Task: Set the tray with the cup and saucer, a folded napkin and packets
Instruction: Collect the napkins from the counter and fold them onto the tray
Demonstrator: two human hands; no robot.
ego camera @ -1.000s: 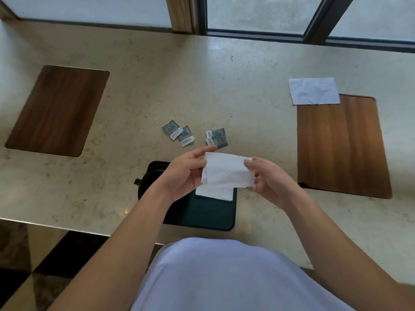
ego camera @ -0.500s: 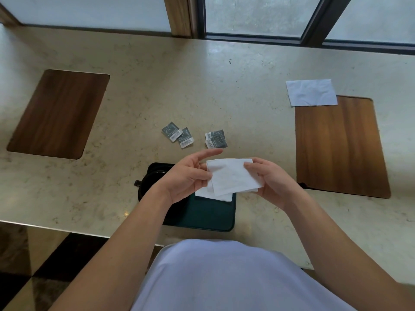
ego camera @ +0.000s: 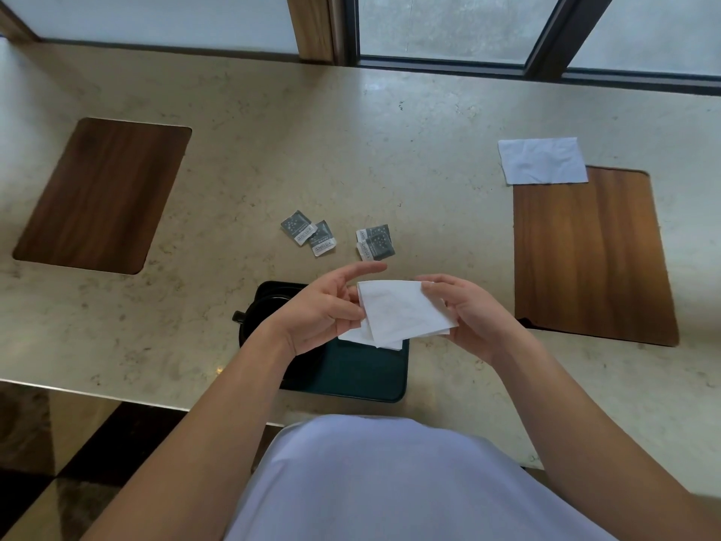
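A white paper napkin (ego camera: 398, 312), partly folded, is held in the air above a dark green tray (ego camera: 363, 374) at the counter's near edge. My left hand (ego camera: 318, 310) pinches its left edge, forefinger stretched out. My right hand (ego camera: 466, 310) grips its right side. A black cup and saucer (ego camera: 269, 304) sit on the tray's left part, mostly hidden behind my left hand, with the cup handle (ego camera: 238, 317) sticking out leftward. Several grey packets lie on the counter beyond the tray, one pair (ego camera: 308, 233) to the left and another (ego camera: 375, 242) to the right.
The beige stone counter (ego camera: 390, 150) carries a wooden mat (ego camera: 105, 193) at the left and another (ego camera: 591, 255) at the right. A second white napkin (ego camera: 542, 161) lies flat at the right mat's far edge. Windows run along the back.
The napkin's top layer has been turned clockwise and folded further over between my hands, which stayed above the tray. The view has shifted slightly.
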